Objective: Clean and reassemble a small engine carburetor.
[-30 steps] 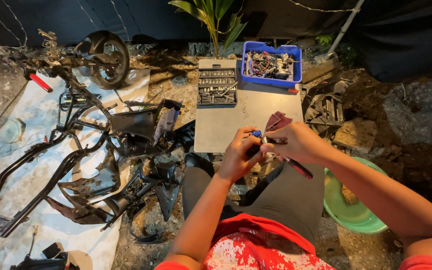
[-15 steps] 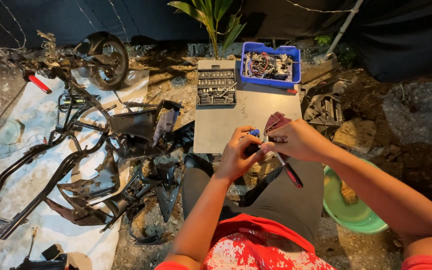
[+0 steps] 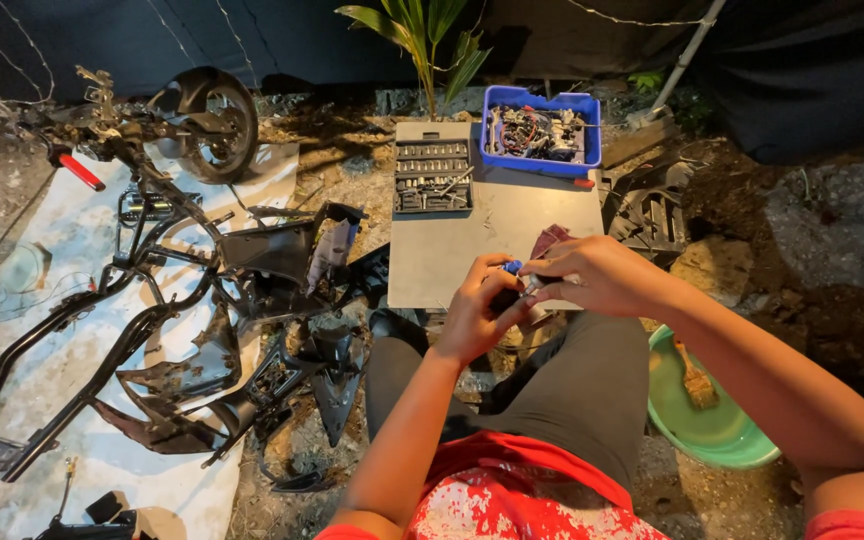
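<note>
small blue-tipped part (image 3: 514,270) pinched between left hand (image 3: 474,312) and right hand (image 3: 592,275) fingers (image 3: 540,284), above lap

Left hand (image 3: 474,312) curled, fingers closed, knuckles up; right hand (image 3: 597,277) touching it from right, fingers pinched; both forearms bare, converging forward.

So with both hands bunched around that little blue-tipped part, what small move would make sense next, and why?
Probably steady the small part with the left hand while the right hand keeps its fingertip grip, since both hands pinch it over the lap, just short of the grey board.
</note>
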